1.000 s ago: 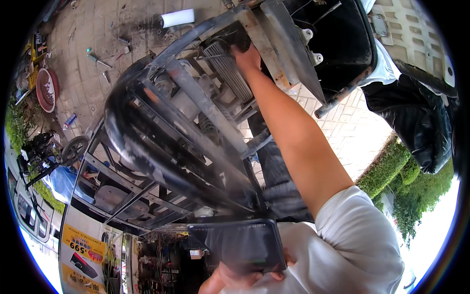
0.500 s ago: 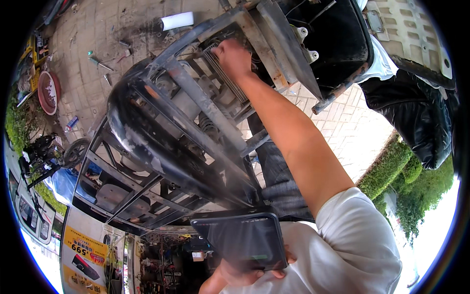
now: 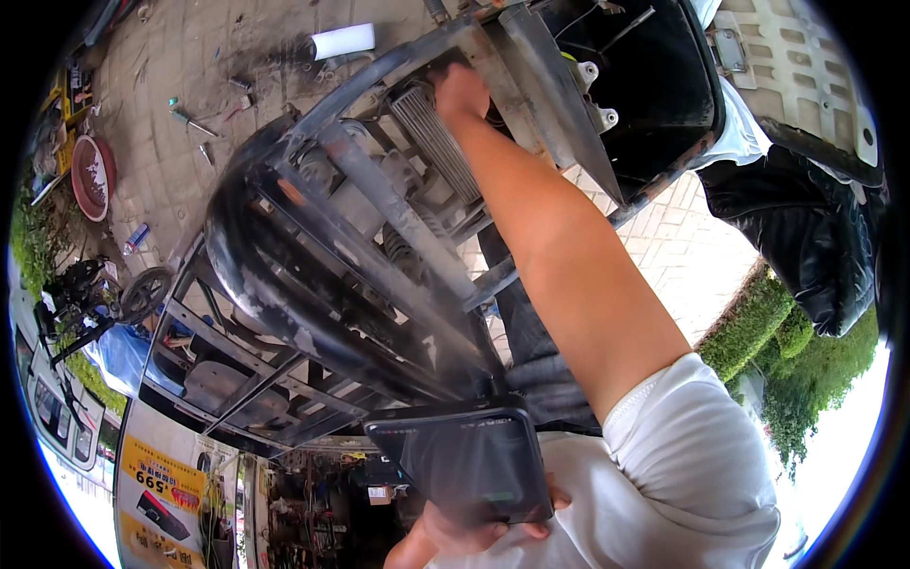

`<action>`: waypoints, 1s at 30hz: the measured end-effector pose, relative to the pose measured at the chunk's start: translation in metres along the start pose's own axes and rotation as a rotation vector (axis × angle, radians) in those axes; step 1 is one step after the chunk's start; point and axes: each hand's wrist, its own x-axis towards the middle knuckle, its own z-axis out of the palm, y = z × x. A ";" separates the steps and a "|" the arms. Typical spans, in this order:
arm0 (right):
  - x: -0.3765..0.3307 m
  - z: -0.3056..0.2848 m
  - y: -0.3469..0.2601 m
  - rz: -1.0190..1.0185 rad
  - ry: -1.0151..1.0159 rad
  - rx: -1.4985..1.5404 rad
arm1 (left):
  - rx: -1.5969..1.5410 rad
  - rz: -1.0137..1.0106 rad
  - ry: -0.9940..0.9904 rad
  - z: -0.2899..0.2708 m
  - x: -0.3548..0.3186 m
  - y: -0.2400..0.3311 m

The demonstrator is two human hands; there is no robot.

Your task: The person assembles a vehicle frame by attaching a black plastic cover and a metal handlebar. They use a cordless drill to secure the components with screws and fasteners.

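Note:
My right arm stretches up and across a worn metal vehicle frame (image 3: 389, 194). My right hand (image 3: 463, 92) is at the upper end of a grey finned metal unit (image 3: 436, 142) set between the bars. Its fingers look curled down into a dark gap there; their tips are hidden, and so is whatever they hold. Low in the view, my left hand (image 3: 464, 534) is closed around a black tablet-like device (image 3: 464, 465) in front of my white shirt. A coil spring (image 3: 400, 248) and a scuffed black curved tube or panel (image 3: 270, 294) lie left of my right forearm.
A screwdriver (image 3: 192, 120), a white block (image 3: 343, 41), a reddish basin (image 3: 95, 178) and a spray can (image 3: 136, 239) are on the paving to the left. A black open bin (image 3: 654, 85) and a black cover (image 3: 796, 223) stand right. A cluttered shop (image 3: 318, 503) shows below.
My right hand has shifted slightly right and up, uncovering more of the finned unit. My forearm has swung a little left. My left hand and the device stay nearly still.

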 end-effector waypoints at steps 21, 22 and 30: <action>0.018 0.041 0.050 -0.058 0.040 0.141 | -0.023 -0.213 0.152 0.010 -0.007 -0.004; 0.009 0.033 0.050 -0.069 -0.013 0.160 | 0.017 -0.164 0.114 0.012 -0.006 -0.003; -0.066 -0.010 0.045 -0.242 0.202 0.379 | 0.072 -0.090 0.100 0.028 -0.020 -0.013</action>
